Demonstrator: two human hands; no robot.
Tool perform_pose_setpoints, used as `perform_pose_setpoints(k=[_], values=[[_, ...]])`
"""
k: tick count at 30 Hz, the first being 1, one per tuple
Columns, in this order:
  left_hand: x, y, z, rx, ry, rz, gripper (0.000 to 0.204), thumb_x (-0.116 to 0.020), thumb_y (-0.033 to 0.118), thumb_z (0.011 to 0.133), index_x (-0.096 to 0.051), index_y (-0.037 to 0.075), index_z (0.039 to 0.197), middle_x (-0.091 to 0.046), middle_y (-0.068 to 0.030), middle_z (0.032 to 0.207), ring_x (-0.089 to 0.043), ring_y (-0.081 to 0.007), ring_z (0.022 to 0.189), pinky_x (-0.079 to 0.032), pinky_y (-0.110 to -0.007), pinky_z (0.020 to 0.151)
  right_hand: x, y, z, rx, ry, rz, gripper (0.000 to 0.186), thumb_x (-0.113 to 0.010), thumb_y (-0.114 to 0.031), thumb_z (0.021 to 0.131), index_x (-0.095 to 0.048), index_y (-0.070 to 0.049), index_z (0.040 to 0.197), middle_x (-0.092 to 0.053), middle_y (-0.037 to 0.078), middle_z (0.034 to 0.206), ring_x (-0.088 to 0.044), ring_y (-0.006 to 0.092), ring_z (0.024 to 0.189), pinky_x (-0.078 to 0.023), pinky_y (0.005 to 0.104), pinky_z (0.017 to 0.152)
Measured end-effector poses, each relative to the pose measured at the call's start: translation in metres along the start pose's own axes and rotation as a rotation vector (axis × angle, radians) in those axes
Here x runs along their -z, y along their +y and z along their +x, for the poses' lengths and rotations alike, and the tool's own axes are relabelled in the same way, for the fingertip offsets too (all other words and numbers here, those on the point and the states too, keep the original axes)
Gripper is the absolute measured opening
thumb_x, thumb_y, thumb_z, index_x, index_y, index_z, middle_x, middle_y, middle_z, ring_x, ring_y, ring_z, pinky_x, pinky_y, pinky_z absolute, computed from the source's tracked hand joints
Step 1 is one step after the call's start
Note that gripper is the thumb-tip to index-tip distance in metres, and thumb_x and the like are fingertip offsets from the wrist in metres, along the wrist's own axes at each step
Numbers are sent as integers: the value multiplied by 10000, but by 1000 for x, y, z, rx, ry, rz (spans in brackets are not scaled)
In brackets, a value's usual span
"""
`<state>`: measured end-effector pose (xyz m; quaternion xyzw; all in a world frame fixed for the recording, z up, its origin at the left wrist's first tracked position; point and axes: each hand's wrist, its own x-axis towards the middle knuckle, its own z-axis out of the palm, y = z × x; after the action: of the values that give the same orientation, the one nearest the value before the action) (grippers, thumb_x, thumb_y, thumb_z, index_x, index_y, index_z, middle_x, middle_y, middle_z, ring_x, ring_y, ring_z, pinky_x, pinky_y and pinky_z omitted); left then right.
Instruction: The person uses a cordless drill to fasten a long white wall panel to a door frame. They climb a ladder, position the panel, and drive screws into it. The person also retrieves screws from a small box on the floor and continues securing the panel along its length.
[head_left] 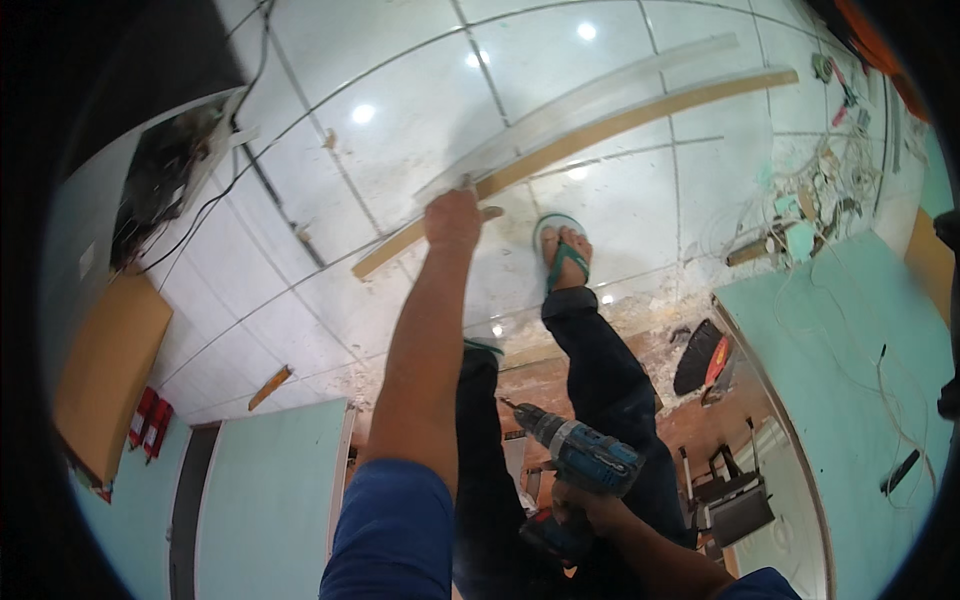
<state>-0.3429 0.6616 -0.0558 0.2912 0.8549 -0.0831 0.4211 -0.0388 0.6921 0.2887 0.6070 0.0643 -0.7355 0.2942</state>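
Observation:
My left hand (450, 215) reaches down with its fingers closed on a long pale strip (600, 92), which lies alongside a long tan strip (640, 117) on the tiled floor. A small brownish piece (491, 213) shows beside that hand. My right hand (585, 505) grips the handle of a blue cordless drill (590, 455), held low over my legs with a bit pointing up and left. My sandaled foot (562, 255) stands just below the tan strip.
Left: an opening with dark cables (170, 180), a cardboard piece (115, 370) and green boards (270, 480). Right: scattered debris with cords (800, 230), a tape measure (822, 68), a green panel (800, 340), a black brush (698, 355) and black folded metal items (740, 500).

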Motion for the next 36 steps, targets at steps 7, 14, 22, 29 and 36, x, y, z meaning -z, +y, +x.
perform_pose_setpoints(k=[7, 14, 22, 29, 36], values=[[11, -6, -29, -147, 59, 61, 416, -467, 406, 1021, -679, 51, 1064, -740, -165, 890, -725, -352, 830, -581, -474, 745, 10, 15, 5, 4, 32, 275, 396, -697, -140, 908, -554, -44, 1265, -603, 42, 790, -607, 160, 631, -508, 315, 560], [147, -10, -262, -256, -467, -146, 533, -490, 511, 930, -720, 31, 914, -709, -225, 833, -705, -397, 835, -557, -506, 772, 11, 9, 1, 194, -12, 148, 314, -693, -196, 942, -571, -67, 1201, -635, 70, 828, -634, 185, 630, -532, 337, 561], [265, -6, -573, -82, -644, -396, 616, -514, 601, 955, -719, 20, 951, -713, -213, 826, -710, -354, 820, -544, -437, 775, -54, -36, -109, 355, -293, 255, 346, -687, -300, 964, -540, -120, 1220, -645, 155, 1243, -695, 284, 972, -591, 395, 726], [224, 3, -786, 97, -294, -769, 571, -535, 563, 955, -733, 28, 953, -714, -183, 803, -710, -324, 788, -541, -417, 759, -98, 13, -199, 471, -439, -274, 494, -704, -200, 941, -439, -107, 1347, -651, 203, 1207, -697, 290, 978, -582, 373, 693], [106, 7, -946, 197, 147, -729, 544, -456, 519, 1010, -690, 31, 1064, -705, -227, 940, -675, -396, 889, -522, -480, 821, -124, 155, -245, 410, -603, -550, 538, -670, -140, 954, -393, -115, 1414, -670, 211, 1084, -705, 277, 841, -591, 372, 654]])
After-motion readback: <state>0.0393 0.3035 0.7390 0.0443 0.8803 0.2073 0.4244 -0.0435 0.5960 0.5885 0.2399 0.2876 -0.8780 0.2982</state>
